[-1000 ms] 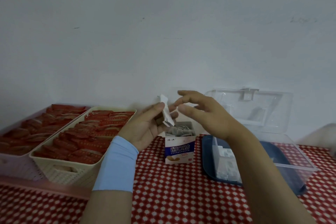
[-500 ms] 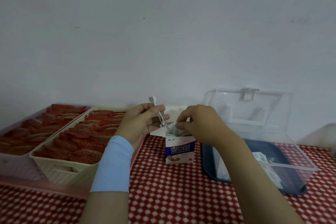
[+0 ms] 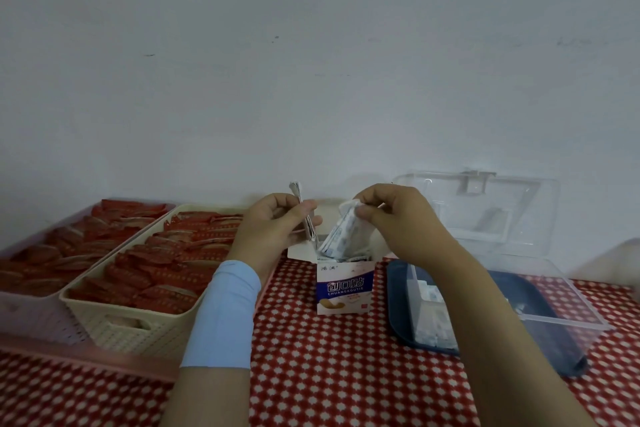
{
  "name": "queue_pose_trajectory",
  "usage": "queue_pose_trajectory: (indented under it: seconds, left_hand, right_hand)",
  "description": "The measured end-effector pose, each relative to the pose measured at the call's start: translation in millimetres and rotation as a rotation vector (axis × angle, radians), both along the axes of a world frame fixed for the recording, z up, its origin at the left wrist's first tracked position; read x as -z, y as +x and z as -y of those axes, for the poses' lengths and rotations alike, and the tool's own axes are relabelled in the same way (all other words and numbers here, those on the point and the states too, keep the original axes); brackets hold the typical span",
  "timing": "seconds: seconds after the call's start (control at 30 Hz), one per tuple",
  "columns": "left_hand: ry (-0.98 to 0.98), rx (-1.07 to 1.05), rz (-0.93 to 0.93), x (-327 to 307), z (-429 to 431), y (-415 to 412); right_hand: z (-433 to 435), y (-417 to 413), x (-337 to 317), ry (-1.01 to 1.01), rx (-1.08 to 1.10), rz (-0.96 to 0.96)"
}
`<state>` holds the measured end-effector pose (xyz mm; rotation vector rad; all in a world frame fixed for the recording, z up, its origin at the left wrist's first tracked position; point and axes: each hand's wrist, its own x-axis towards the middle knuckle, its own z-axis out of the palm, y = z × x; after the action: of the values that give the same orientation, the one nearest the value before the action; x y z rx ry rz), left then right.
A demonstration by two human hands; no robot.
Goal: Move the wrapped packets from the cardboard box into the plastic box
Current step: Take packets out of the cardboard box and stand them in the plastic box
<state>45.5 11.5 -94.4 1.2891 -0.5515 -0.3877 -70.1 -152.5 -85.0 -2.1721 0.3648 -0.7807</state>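
Note:
A small white and blue cardboard box (image 3: 345,288) stands open on the red checked tablecloth, with wrapped packets sticking out of its top. My right hand (image 3: 398,218) pinches a bunch of white and blue wrapped packets (image 3: 341,232), lifted partly out of the box. My left hand (image 3: 273,222), just left of the box, holds a thin stack of packets (image 3: 300,208) upright between thumb and fingers. The clear plastic box (image 3: 568,295) sits to the right with its lid raised, and several packets (image 3: 431,315) lie inside it.
A cream basket (image 3: 114,322) and a pink basket (image 3: 24,315), both filled with red wrapped items, take up the left side. A dark blue tray (image 3: 398,305) lies under the plastic box. A plain wall stands right behind everything.
My right hand went down into the cardboard box, closed on a bunch of packets and now lifts them upward. My left hand stays beside the box with its stack.

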Motion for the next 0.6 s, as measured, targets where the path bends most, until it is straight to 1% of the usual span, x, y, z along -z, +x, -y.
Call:
queue_pose_trajectory:
  seconds: [0.13, 0.2, 0.33, 0.4, 0.47, 0.53, 0.6]
  left_hand:
    - [-0.015, 0.025, 0.039, 0.4, 2.6, -0.5]
    - [0.020, 0.043, 0.089, 1.0, 4.6, -0.6]
    - [0.089, -0.026, 0.210, 3.0, 7.7, 0.0]
    - [0.092, -0.103, 0.266, 2.2, 7.0, 0.2]
    - [0.061, -0.175, 0.311, -1.9, 3.9, 0.9]
    - [-0.002, -0.136, 0.284, -9.0, 0.7, -1.5]
    - [-0.010, -0.012, 0.222, -13.4, 0.7, -6.5]
  right_hand:
    - [-3.7, 2.1, 1.8, 0.089, -0.058, 0.053]
    - [-6.1, 5.5, 3.6, 0.077, -0.042, 0.042]
    - [-8.9, 9.3, 9.7, -0.102, 0.017, -0.151]
    - [-8.9, 8.8, 11.1, -0.126, 0.054, -0.220]
    - [-7.3, 7.6, 9.2, -0.145, 0.105, -0.240]
    - [-4.3, 7.8, 8.0, -0.154, 0.124, -0.244]
    - [-3.6, 8.0, 8.3, -0.140, 0.108, -0.218]
